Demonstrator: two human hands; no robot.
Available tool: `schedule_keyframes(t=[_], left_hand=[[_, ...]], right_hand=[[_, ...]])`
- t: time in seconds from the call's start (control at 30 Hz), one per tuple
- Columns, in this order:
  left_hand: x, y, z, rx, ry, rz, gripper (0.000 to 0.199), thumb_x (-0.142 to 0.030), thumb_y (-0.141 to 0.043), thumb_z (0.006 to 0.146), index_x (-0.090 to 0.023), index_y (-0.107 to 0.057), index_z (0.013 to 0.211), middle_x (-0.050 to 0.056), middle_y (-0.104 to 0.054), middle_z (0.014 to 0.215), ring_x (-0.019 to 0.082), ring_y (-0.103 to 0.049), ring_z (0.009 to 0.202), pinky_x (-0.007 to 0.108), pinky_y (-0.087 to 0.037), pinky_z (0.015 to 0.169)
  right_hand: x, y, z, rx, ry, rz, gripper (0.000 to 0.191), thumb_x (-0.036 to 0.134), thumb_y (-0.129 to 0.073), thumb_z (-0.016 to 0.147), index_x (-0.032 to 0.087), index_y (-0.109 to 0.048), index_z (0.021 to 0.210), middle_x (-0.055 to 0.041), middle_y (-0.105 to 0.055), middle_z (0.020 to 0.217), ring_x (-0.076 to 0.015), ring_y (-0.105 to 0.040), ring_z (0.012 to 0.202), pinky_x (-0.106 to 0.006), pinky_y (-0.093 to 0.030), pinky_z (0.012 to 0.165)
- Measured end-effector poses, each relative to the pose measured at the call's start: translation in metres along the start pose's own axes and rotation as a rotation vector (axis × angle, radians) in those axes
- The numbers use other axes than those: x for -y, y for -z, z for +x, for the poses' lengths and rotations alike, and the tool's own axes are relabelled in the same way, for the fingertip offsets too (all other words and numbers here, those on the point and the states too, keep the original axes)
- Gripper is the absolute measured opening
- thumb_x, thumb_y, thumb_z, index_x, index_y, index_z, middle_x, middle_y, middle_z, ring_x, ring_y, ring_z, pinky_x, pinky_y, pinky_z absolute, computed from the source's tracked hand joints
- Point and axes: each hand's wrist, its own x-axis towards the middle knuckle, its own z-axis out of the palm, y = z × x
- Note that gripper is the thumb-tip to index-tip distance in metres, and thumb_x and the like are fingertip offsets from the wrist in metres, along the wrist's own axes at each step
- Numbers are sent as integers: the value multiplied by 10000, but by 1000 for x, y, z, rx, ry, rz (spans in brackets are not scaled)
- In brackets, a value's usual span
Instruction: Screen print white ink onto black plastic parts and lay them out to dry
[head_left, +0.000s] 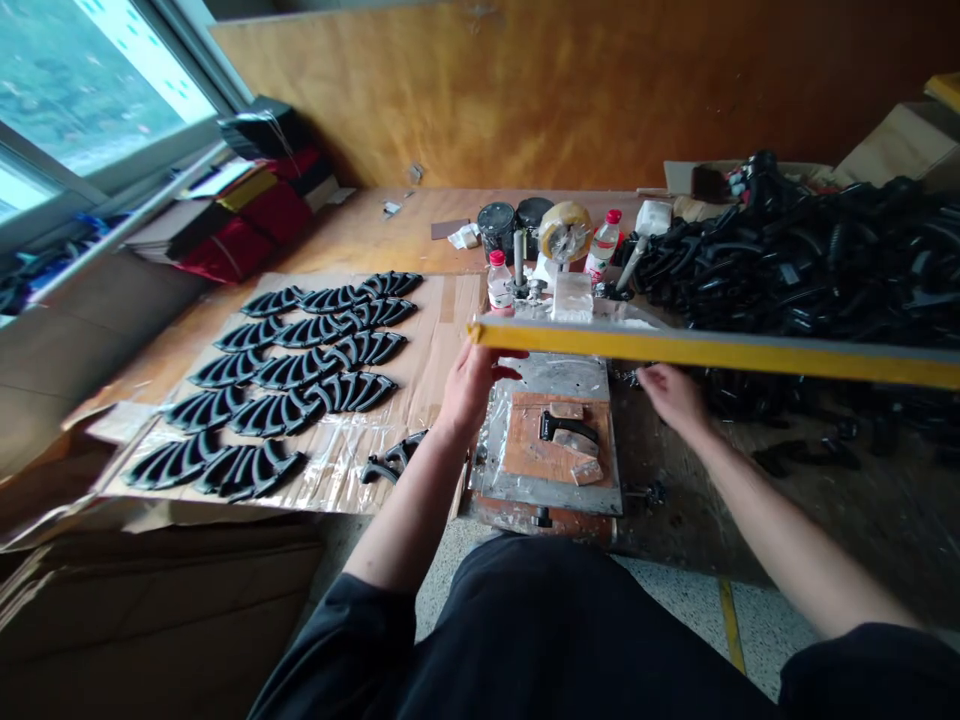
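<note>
A black curved part (570, 430), shaped like a handle or lever, lies on a wooden block on the metal plate of a small bench fixture (555, 375). My left hand (469, 385) is at the fixture's left far side, thumb and fingers apart, partly behind a yellow bar (712, 350). Whether it touches the fixture is unclear. My right hand (673, 397) is on the fixture's right, fingertips pinched together beside a small metal fitting (627, 378). What they hold, if anything, is too small to make out. More black parts (394, 460) lie left of the fixture.
Neat rows of black parts (300, 375) cover the cardboard (442, 370) at left. A large heap of black parts (795, 260) fills the right side. Bottles (604, 245), dark tins (496, 228) and a tape roll (564, 235) stand behind the fixture. The yellow bar crosses above the bench.
</note>
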Motion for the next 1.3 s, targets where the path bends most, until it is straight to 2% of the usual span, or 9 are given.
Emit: schedule_keyframes(t=[0.17,0.33,0.43,0.6,0.73,0.8,0.97,1.13,1.3], left_hand=[[24,-10,-17,-87,73,7,545,-607,-393,908,-182,-548,1212,94,-691,1020,171,-654,885,245,-519,645],[87,-7,-90,227,718,9,691,-675,-524,806,-137,-554,1239,206,-645,1208,266,-655,966,301,-532,632],[106,4,-114,-2,690,-132,656,-694,-487,815,-165,-553,1196,169,-634,1211,248,-642,1000,300,-542,673],[106,94,-120,-462,537,-14,504,-643,-464,854,-166,-532,1001,93,-679,941,174,-653,769,249,-515,571],[117,194,-143,-686,633,349,519,-632,-332,907,-148,-473,1032,128,-702,913,169,-678,670,247,-495,521],[129,226,-153,-683,756,554,549,-625,-263,924,-134,-482,1032,134,-714,881,167,-689,643,245,-495,520],[157,251,-150,-586,916,809,641,-662,-265,895,-107,-580,959,150,-715,705,231,-700,625,333,-525,623],[161,272,-121,-561,955,1028,694,-669,-281,873,-91,-624,1044,283,-681,1068,362,-653,1054,467,-468,871],[142,297,-100,-476,914,1167,679,-670,-320,868,-110,-635,1088,267,-654,1151,380,-605,1124,491,-419,943]], right_hand=[[52,-66,-56,354,201,-218,175,324,-596,876,159,-603,818,-133,-657,946,-260,-586,939,-344,-447,809],[93,-60,-59,440,183,-237,133,276,-473,946,187,-515,856,-112,-627,799,-268,-576,818,-344,-416,699],[144,-64,-68,367,365,-121,156,264,-436,956,204,-504,829,-116,-611,821,-280,-543,857,-374,-415,742],[233,-111,-76,505,639,109,163,300,-475,955,190,-595,955,-96,-641,936,-254,-538,958,-373,-428,866],[260,-171,-54,673,614,36,292,371,-485,954,182,-632,1121,-107,-672,1003,-246,-559,1028,-366,-418,917],[263,-198,-45,805,523,-52,353,400,-477,954,197,-614,1208,-109,-684,1054,-242,-578,1061,-356,-416,923],[269,-237,-44,1001,367,-147,391,451,-448,949,196,-666,1149,-118,-710,1071,-234,-644,1032,-318,-452,855],[281,-244,-52,1017,335,-143,435,487,-410,950,195,-691,1109,-113,-719,1073,-231,-652,1048,-311,-461,867],[286,-248,-53,1049,307,-101,446,514,-492,901,232,-654,1205,-79,-721,1082,-237,-653,1049,-316,-483,842]])
